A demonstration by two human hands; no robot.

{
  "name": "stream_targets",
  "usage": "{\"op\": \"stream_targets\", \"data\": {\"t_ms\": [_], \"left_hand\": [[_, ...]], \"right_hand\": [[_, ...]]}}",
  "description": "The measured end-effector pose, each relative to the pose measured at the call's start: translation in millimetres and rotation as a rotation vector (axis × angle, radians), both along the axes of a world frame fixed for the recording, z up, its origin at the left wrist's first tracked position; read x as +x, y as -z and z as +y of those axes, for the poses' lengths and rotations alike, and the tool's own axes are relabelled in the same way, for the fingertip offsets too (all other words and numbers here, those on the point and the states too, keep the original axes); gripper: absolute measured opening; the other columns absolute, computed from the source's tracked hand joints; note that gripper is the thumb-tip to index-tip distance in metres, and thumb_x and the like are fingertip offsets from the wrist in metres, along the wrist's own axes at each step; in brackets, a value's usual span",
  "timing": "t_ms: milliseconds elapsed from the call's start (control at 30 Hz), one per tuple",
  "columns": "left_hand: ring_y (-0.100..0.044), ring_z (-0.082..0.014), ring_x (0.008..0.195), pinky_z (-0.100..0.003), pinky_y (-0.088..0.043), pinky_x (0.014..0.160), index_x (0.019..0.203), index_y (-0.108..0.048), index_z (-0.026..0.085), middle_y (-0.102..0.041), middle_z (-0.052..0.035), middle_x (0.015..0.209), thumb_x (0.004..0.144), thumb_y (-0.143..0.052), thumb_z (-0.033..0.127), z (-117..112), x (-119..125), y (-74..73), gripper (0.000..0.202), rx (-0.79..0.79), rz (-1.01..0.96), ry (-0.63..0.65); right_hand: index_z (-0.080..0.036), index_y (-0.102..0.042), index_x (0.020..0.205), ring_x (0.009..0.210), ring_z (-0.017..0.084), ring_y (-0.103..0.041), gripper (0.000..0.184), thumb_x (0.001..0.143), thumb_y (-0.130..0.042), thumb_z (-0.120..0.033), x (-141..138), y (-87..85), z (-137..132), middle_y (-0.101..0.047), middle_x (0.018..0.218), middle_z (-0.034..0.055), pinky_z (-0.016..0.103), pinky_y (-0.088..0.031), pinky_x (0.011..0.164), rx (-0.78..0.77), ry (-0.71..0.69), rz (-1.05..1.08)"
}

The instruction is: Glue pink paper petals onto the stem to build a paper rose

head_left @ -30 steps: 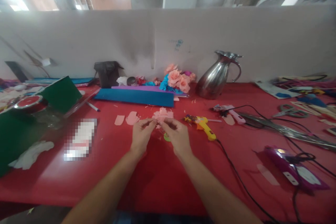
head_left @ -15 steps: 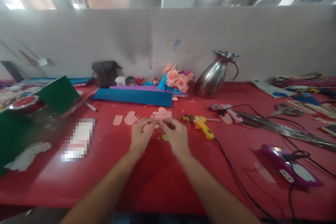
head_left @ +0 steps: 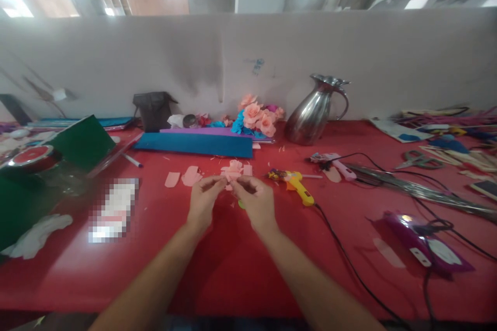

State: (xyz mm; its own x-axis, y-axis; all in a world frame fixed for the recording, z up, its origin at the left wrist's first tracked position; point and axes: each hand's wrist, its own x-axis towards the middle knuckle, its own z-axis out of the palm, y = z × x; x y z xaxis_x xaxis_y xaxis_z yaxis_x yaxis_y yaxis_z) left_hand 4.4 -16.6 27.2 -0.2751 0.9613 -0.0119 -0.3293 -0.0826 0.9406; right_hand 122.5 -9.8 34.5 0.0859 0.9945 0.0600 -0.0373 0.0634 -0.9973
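Note:
My left hand (head_left: 204, 197) and my right hand (head_left: 254, 199) meet over the middle of the red table, thumbs and fingertips pinched together. Between them is a small pink paper petal (head_left: 229, 185), partly covered by the fingers. Just beyond the fingertips lie more pink paper pieces (head_left: 235, 167), some curled. Flat cut petals (head_left: 172, 180) rest to the left of my left hand. A yellow glue gun (head_left: 297, 186) lies right of my right hand, its nozzle end toward it. A bit of green (head_left: 242, 204) shows beside my right fingers.
Behind stand finished peach paper flowers (head_left: 254, 114), a blue sheet (head_left: 194, 145) and a metal jug (head_left: 314, 111). A pink glue gun (head_left: 341, 167), scissors (head_left: 421, 159) and a purple power strip (head_left: 427, 245) with cords occupy the right. Green sheets (head_left: 83, 145) and a tape roll (head_left: 31, 158) are left.
My hands stay pinched together, with the fingers slightly shifted on the petal. The whole view has slid a little sideways, so things appear slightly further left.

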Motion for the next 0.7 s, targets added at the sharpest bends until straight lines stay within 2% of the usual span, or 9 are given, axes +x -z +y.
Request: {"op": "stream_targets", "data": {"t_ms": [100, 267, 433, 567, 700], "left_hand": [[-0.062, -0.0159, 0.072, -0.029, -0.047, 0.074, 0.072, -0.076, 0.017, -0.071, -0.0045, 0.072, 0.059, -0.080, 0.029, 1.6, 0.5, -1.4, 0.017, -0.034, -0.002, 0.022], [-0.060, -0.0146, 0.072, -0.027, -0.045, 0.072, 0.070, -0.076, 0.017, -0.069, -0.0032, 0.072, 0.057, -0.082, 0.029, 2.1, -1.5, -2.2, 0.019, -0.022, 0.014, 0.023], [-0.056, -0.0126, 0.067, -0.026, -0.043, 0.067, 0.066, -0.075, 0.017, -0.064, -0.0009, 0.066, 0.061, -0.080, 0.031, 1.5, -1.6, -1.4, 0.015, 0.003, 0.051, 0.046], [-0.056, -0.0125, 0.069, -0.025, -0.043, 0.067, 0.070, -0.076, 0.018, -0.064, -0.0011, 0.070, 0.065, -0.077, 0.030, 0.0, -0.9, -2.7, 0.013, 0.065, 0.094, 0.049], [-0.057, -0.0132, 0.072, -0.025, -0.044, 0.069, 0.074, -0.077, 0.018, -0.066, -0.0022, 0.073, 0.068, -0.076, 0.029, -0.6, -0.1, -2.8, 0.013, 0.094, 0.086, 0.133]], "right_hand": [[-0.019, -0.072, 0.076, 0.067, 0.018, -0.064, 0.017, 0.071, -0.071, -0.036, -0.3, 1.0, -0.6, -0.072, 0.073, 0.0030, 0.030, -0.051, 0.062, 0.017, 0.000, -0.012], [-0.018, -0.071, 0.079, 0.069, 0.019, -0.067, 0.018, 0.072, -0.068, -0.034, -0.8, 2.4, -1.2, -0.073, 0.074, 0.0035, 0.030, -0.053, 0.064, 0.064, -0.008, -0.049], [-0.018, -0.070, 0.079, 0.071, 0.019, -0.068, 0.014, 0.073, -0.066, -0.031, -0.1, 0.4, -3.3, -0.074, 0.077, 0.0042, 0.031, -0.053, 0.067, 0.113, -0.007, -0.106], [-0.019, -0.070, 0.080, 0.073, 0.020, -0.069, 0.012, 0.074, -0.065, -0.028, 0.5, 0.8, -4.5, -0.075, 0.078, 0.0042, 0.032, -0.054, 0.070, 0.153, -0.001, -0.128], [-0.020, -0.069, 0.080, 0.073, 0.020, -0.069, 0.010, 0.075, -0.064, -0.027, -0.6, 3.0, -4.0, -0.074, 0.078, 0.0038, 0.032, -0.055, 0.070, 0.174, 0.008, -0.134]]}}
